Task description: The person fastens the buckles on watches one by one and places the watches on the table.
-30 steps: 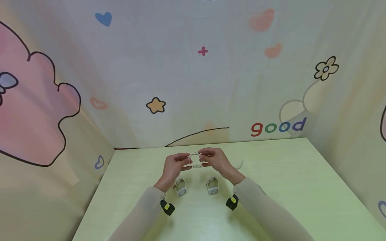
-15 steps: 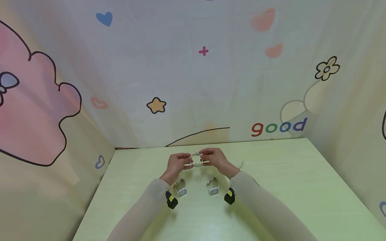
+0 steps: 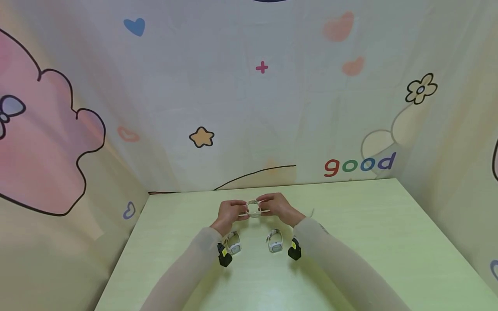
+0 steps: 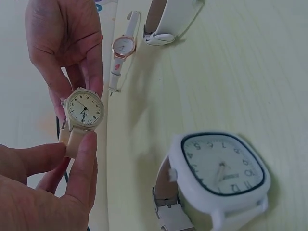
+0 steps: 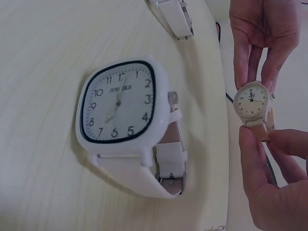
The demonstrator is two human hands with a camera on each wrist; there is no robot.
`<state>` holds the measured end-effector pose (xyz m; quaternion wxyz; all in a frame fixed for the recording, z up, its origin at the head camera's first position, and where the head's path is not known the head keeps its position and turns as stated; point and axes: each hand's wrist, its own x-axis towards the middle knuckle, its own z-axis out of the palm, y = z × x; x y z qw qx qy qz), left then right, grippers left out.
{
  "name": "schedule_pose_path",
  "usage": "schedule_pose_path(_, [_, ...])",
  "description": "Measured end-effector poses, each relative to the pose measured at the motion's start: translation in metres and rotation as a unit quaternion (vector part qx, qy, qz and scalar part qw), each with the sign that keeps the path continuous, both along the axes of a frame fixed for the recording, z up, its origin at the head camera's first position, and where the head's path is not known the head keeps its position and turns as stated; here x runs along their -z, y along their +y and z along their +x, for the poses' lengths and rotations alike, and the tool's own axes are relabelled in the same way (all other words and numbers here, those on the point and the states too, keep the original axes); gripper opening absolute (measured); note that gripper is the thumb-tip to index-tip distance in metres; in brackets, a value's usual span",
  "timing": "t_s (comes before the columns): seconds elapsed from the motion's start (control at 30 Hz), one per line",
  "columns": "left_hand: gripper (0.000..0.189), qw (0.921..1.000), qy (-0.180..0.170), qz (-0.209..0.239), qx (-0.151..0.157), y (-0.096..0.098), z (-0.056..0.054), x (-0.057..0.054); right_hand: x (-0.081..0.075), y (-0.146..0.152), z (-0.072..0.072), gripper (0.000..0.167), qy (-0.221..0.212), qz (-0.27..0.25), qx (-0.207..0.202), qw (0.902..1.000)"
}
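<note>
A round-faced wristwatch (image 4: 85, 109) with a pale strap is held up between both hands, above the back of the table. My left hand (image 3: 229, 214) pinches the strap on one side of the case, thumb and fingertips showing in the left wrist view. From the opposite side, my right hand (image 3: 277, 204) pinches it with thumb and fingers. Nearer the body, two white watches with squarish dials stand on the table on buckled straps: a left one (image 3: 234, 248) and a right one (image 3: 276, 246).
A slim watch (image 4: 123, 46) with a rose-gold case lies flat near the table's back edge, mostly hidden behind my right hand in the head view. A printed curtain (image 3: 241, 99) rises behind the pale table (image 3: 350, 224) and along both sides.
Both forearms have drawn inward, the left one slightly to the right, the right one slightly to the left. The held watch stays nearly in place, still between both hands.
</note>
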<state>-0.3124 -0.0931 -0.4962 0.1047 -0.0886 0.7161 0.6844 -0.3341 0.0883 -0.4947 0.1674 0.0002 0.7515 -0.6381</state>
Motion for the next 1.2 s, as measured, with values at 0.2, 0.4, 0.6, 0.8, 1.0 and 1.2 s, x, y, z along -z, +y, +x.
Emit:
schedule_pose_path(0.2, [0.026,0.9997,-0.02,0.01,-0.006,0.0,-0.001,0.004,0.009,-0.001,-0.003,0.025,-0.01,-0.004,0.002,0.9999])
schedule_pose_path(0.4, [0.027,0.9994,-0.031,0.006,-0.01,0.0,0.0,0.007,0.013,-0.001,-0.001,0.027,-0.032,-0.01,-0.007,0.9994])
schedule_pose_path(0.6, [0.029,0.9992,-0.037,-0.013,0.004,-0.002,0.001,0.011,0.014,0.001,0.003,0.031,-0.028,-0.001,-0.029,0.9992])
schedule_pose_path(0.8, [0.029,0.9983,-0.041,-0.035,0.024,-0.004,0.0,0.014,0.017,0.003,0.004,0.033,-0.03,-0.008,-0.041,0.9987])
schedule_pose_path(1.0, [0.031,0.9971,-0.036,-0.052,0.043,-0.005,-0.001,0.018,0.022,0.005,0.001,0.034,-0.025,-0.004,-0.043,0.9987])
schedule_pose_path(1.2, [0.031,0.9965,-0.034,-0.065,0.039,-0.007,-0.002,0.017,0.024,0.007,0.001,0.035,-0.032,0.01,-0.038,0.9987])
